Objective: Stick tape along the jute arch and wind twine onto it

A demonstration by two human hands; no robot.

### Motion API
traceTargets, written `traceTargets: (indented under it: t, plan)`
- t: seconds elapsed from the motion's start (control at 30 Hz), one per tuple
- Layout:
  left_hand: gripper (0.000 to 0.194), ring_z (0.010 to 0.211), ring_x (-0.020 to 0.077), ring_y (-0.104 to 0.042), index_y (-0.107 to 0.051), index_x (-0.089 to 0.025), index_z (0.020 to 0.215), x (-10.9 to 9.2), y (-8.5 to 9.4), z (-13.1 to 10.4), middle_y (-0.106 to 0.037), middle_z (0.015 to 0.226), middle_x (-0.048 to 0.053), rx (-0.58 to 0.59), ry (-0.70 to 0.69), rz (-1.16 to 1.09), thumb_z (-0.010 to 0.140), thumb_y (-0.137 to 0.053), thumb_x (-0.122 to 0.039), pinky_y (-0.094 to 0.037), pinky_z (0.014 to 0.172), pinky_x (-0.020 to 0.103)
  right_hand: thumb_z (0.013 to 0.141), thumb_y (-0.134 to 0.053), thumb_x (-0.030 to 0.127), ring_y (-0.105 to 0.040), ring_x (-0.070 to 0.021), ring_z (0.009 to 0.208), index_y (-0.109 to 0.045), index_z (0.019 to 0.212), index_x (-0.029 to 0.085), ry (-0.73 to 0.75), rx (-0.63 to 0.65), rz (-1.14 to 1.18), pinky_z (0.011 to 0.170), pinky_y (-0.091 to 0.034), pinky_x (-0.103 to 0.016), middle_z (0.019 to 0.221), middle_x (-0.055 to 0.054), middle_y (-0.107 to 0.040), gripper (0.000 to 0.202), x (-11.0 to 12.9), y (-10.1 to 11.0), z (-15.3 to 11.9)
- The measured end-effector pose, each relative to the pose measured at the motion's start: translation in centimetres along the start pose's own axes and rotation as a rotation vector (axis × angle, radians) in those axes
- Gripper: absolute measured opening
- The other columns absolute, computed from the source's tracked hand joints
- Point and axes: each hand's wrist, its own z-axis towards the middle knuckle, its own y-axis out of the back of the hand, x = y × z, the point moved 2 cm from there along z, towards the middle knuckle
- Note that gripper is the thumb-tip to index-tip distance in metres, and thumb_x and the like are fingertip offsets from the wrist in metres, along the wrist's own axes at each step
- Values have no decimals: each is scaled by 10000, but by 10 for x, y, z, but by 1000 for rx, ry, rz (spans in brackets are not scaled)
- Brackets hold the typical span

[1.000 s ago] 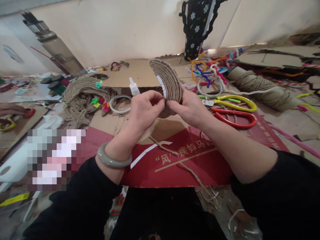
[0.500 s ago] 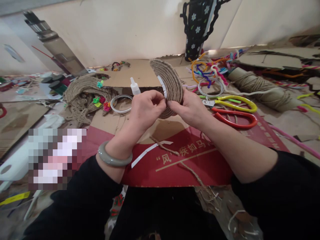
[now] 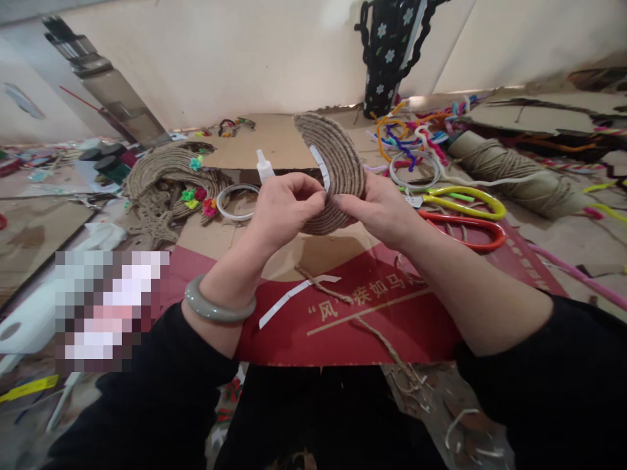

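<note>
Holding the curved rope piece [image 3: 343,160] up over the red card [image 3: 313,349], the right hand [image 3: 385,205] has a firm grip on it, and the left hand [image 3: 289,205] pinches the white strip [image 3: 319,163] at its inside edge. The rope rows look done, but fingers hide how much edge is left. I count one rope piece, one loose strip [image 3: 281,303], two tape rolls [image 3: 221,205] and one small bottle [image 3: 264,168].
</note>
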Motion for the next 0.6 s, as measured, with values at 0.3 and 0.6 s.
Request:
traceTargets:
  t: [0.3, 0.6]
  plan:
    - [47, 513, 72, -503, -663, -148, 622, 1, -1, 2, -593, 565, -25, 13, 143, -160, 667, -655, -144, -402, 466, 183, 752, -617, 225, -598, -122, 634, -566, 844, 176, -53, 9, 83, 517, -539, -236, 720, 10, -579, 116, 3, -1, -1]
    - [66, 505, 86, -489, -655, -167, 607, 0, -1, 2, -584, 559, -13, 45, 189, -228, 672, -654, -155, -398, 468, 212, 764, -648, 271, -589, -126, 671, -567, 871, 194, -70, 11, 104, 572, -529, -253, 755, 10, -590, 155, 2, 1, -1]
